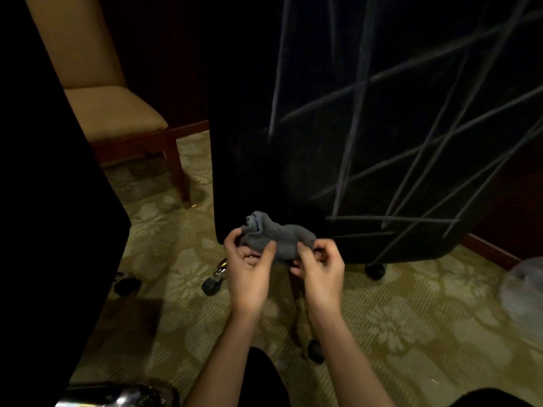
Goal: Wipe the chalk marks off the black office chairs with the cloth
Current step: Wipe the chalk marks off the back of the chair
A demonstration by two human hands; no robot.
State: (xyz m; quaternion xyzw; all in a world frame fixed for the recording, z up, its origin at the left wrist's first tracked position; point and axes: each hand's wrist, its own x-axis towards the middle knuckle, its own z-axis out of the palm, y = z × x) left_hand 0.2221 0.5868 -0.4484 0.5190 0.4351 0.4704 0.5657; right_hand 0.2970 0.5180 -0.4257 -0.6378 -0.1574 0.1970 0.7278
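Both of our hands were on the grey cloth (276, 236), which we held bunched up in front of the lower edge of the black office chair (352, 127). Our left hand (249, 268) had its fingers curled round the cloth's left end, thumb pressed against the front of the fabric. Our right hand (321, 268) pinched the right end between thumb and bent fingers. The cloth sat crumpled between them, a fold sticking up at its upper left, just in front of the chair's bottom rim; we could not tell whether it touched the chair.

The chair's back filled the upper right of our view, and pale chalk marks (411, 160) crossed it in long straight strokes, some near upright, others slanting, with a few level lines close to the bottom edge. The left part of the backrest looked bare of strokes. Under the chair we saw a black caster (375, 270) and a chrome leg with another caster (212, 284).

A second dark shape (53, 186) stood at the left edge. Behind it stood a tan upholstered chair (114, 110) with dark wooden legs. All of this rested on a patterned carpet (411, 318) with pale flowers, and a blurred clear plastic object (523, 289) lay at the right edge.
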